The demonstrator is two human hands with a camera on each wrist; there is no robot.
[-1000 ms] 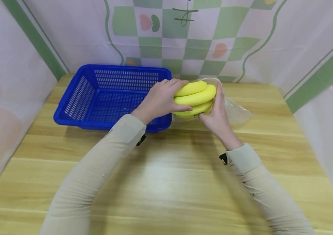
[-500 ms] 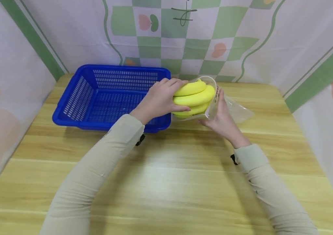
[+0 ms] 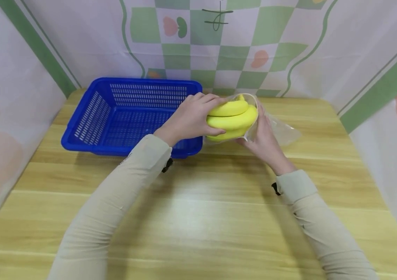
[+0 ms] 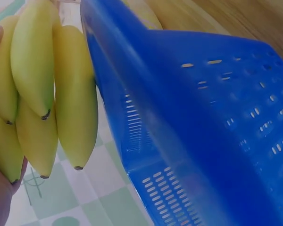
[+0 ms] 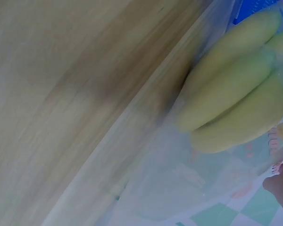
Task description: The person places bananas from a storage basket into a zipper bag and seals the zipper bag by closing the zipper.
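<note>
A bunch of yellow bananas point(image 3: 231, 121) is in my left hand point(image 3: 190, 121), fingers over the top and thumb along the near side. The banana ends on the right lie inside the mouth of a clear plastic bag point(image 3: 281, 130). My right hand point(image 3: 263, 140) grips that bag near its opening, with the thumb below and the fingers at the far side. Banana tips point(image 4: 47, 113) point downward in the left wrist view. Through the bag's film, the right wrist view shows several bananas point(image 5: 231, 94). The far ends of the fingers on the bag are partly hidden.
A blue plastic basket point(image 3: 83, 147) with slotted walls stands on the wooden table point(image 3: 191, 217), just left of the bananas. My left forearm crosses over its front right corner. A checked green and white curtain point(image 3: 203, 54) hangs behind the table.
My right hand has shifted a little right, from touching the bananas to gripping the bag's mouth. The bag's rim now shows around the right banana ends. My left hand has barely moved.
</note>
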